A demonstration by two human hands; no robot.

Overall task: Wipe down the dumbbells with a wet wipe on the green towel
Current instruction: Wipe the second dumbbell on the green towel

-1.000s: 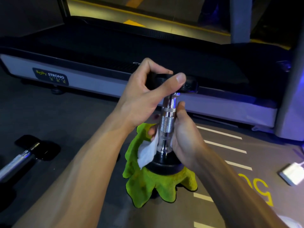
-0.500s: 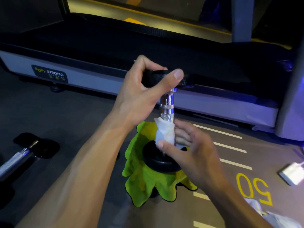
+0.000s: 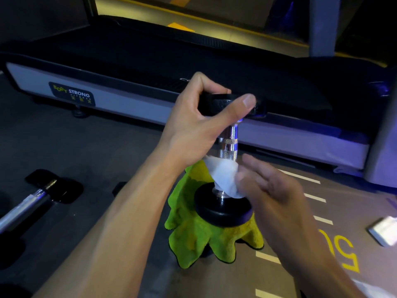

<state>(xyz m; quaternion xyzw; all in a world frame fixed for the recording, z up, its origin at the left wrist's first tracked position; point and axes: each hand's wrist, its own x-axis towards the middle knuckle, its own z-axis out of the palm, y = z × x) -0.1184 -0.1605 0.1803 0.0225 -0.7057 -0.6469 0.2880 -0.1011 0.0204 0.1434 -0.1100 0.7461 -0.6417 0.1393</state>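
Note:
A dumbbell (image 3: 228, 145) with a chrome knurled handle and black ends stands upright on a crumpled green towel (image 3: 199, 237) on the floor. My left hand (image 3: 202, 123) grips its upper black end. A white wet wipe (image 3: 223, 178) is wrapped around the lower part of the handle, just above the lower black end (image 3: 221, 208). My right hand (image 3: 272, 194) is blurred and presses the wipe against the handle with its fingers.
A second dumbbell (image 3: 36, 196) lies on the dark floor at the left. A treadmill (image 3: 150, 67) with a "Body Strong" label runs across the back. A white pack (image 3: 384, 231) lies at the right, near yellow floor numbers and white lines.
My right hand with the wipe has shifted around the handle to its right side and slid lower. My left hand keeps hold of the upper end.

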